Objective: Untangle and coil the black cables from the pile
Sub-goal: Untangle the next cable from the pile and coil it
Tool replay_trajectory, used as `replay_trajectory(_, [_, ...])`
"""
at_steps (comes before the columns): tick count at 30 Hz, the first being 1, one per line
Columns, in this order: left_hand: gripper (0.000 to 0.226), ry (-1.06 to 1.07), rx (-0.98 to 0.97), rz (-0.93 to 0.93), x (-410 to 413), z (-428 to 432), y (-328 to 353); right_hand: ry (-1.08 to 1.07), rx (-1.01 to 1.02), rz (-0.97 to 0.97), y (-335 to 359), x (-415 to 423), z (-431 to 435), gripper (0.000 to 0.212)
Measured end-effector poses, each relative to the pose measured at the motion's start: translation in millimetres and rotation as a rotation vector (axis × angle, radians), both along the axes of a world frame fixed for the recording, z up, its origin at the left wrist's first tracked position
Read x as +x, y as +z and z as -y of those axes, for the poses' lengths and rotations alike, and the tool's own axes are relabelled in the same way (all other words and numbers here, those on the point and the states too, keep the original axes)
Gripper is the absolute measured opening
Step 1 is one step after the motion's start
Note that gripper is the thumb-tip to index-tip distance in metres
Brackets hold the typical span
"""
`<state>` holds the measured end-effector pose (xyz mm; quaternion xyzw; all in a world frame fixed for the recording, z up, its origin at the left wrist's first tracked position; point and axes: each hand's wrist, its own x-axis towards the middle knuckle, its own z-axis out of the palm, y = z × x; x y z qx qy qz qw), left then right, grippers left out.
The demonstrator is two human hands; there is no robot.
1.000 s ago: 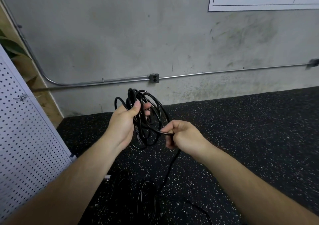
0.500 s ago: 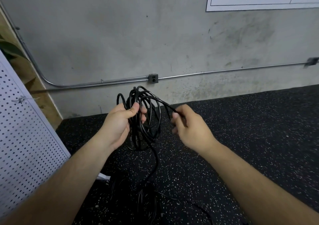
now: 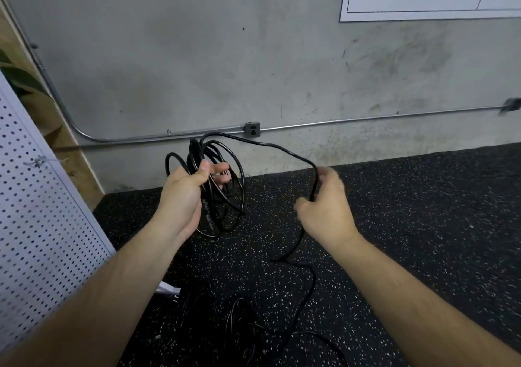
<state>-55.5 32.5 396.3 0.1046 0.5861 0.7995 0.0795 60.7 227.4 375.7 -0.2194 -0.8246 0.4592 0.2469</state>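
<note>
My left hand (image 3: 186,194) grips a bundle of black cable loops (image 3: 225,194) held upright in front of the wall. One strand (image 3: 270,145) arcs from the top of the coil over to my right hand (image 3: 324,211), which holds it off to the right. Below that hand the cable hangs down and trails (image 3: 307,285) to the floor. More black cables (image 3: 239,321) lie in a loose pile on the floor between my forearms.
The floor is black speckled rubber matting (image 3: 423,211). A concrete wall (image 3: 253,56) with a metal conduit and outlet box (image 3: 252,129) stands just ahead. A white perforated panel (image 3: 42,211) leans on the left. A small white piece (image 3: 169,289) lies by the pile.
My right hand has swung out to the right and up, drawing a long strand away from the coil. The left hand keeps hold of the coil in about the same place.
</note>
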Motion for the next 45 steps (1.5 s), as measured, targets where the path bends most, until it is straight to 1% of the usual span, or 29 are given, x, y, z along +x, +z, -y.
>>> replay_trajectory(1, [0.018,0.007,0.014,-0.002,-0.8,0.0,0.7,0.017,0.070,0.109,0.4,0.8,1.7,0.061])
replay_trajectory(3, [0.022,0.017,0.028,-0.015,-2.5,0.2,1.0,0.083,0.242,0.310,-2.5,4.4,6.0,0.041])
replay_trajectory(5, [0.021,0.025,0.023,-0.035,-2.6,0.0,1.1,0.166,0.369,0.433,-3.3,10.6,13.7,0.025])
replay_trajectory(7, [0.018,0.032,-0.017,-0.078,-1.0,-1.8,-0.2,0.286,0.522,0.494,-0.3,16.0,20.2,0.022])
replay_trajectory(10, [0.011,0.027,-0.136,-0.180,3.2,-5.3,-3.3,0.505,0.737,0.567,14.1,20.2,28.5,0.035])
replay_trajectory(11, [0.011,0.014,-0.188,-0.220,5.0,-6.5,-4.5,0.556,0.797,0.565,19.9,19.8,30.0,0.038])
replay_trajectory(13, [0.011,-0.013,-0.320,-0.309,9.2,-9.2,-6.3,0.614,0.887,0.504,28.9,16.4,31.7,0.038])
replay_trajectory(15, [0.009,-0.028,-0.415,-0.372,13.9,-12.0,-7.3,0.640,0.924,0.429,36.4,13.4,32.8,0.032])
replay_trajectory(17, [0.009,-0.072,-0.452,-0.384,17.9,-13.8,-6.6,0.631,0.932,0.341,42.3,10.0,32.0,0.025])
replay_trajectory(19, [0.009,-0.134,-0.488,-0.391,20.1,-14.4,-6.0,0.535,0.901,0.256,48.9,7.8,30.4,0.017])
replay_trajectory(20, [0.010,-0.167,-0.478,-0.379,20.5,-14.4,-6.9,0.465,0.894,0.225,51.4,5.8,29.0,0.024])
replay_trajectory(22, [0.019,-0.265,-0.393,-0.311,23.4,-14.4,-8.4,0.336,0.860,0.207,55.7,3.5,26.0,0.042])
replay_trajectory(24, [0.031,-0.395,-0.319,-0.242,25.3,-14.0,-10.4,0.244,0.765,0.204,58.7,3.5,23.1,0.050])
replay_trajectory(25, [0.033,-0.447,-0.305,-0.217,25.8,-13.5,-9.9,0.219,0.720,0.207,59.8,4.2,21.4,0.053])
replay_trajectory(27, [0.032,-0.503,-0.312,-0.188,25.2,-12.1,-7.1,0.210,0.648,0.205,58.0,4.6,18.3,0.052])
replay_trajectory(29, [0.029,-0.527,-0.325,-0.209,24.6,-12.0,-5.1,0.231,0.567,0.187,53.7,3.7,16.4,0.050])
replay_trajectory(31, [0.021,-0.493,-0.313,-0.234,22.6,-12.7,-4.1,0.296,0.475,0.138,49.6,3.8,16.4,0.043])
replay_trajectory(33, [0.013,-0.409,-0.315,-0.252,15.8,-10.2,-2.9,0.315,0.394,0.080,48.9,4.9,10.8,0.024])
replay_trajectory(34, [0.010,-0.363,-0.308,-0.243,9.9,-7.0,-2.3,0.303,0.333,0.069,48.6,5.8,5.0,0.016])
replay_trajectory(35, [0.008,-0.319,-0.289,-0.220,3.5,-3.0,-1.7,0.298,0.232,0.067,47.1,7.5,-1.8,0.012])
replay_trajectory(38, [0.007,-0.192,-0.276,-0.164,-10.9,7.7,-1.0,0.394,-0.217,0.036,36.3,14.0,-12.5,0.016])
replay_trajectory(39, [0.009,-0.174,-0.279,-0.152,-12.7,9.1,-1.5,0.429,-0.295,0.007,31.9,14.6,-12.0,0.018])
replay_trajectory(43, [0.012,-0.173,-0.274,-0.140,-10.9,8.8,-4.9,0.530,-0.450,-0.081,26.9,14.5,-4.3,0.017])
replay_trajectory(45, [0.011,-0.192,-0.263,-0.157,-8.3,9.9,-3.1,0.508,-0.451,-0.110,31.0,13.5,-2.3,0.016])
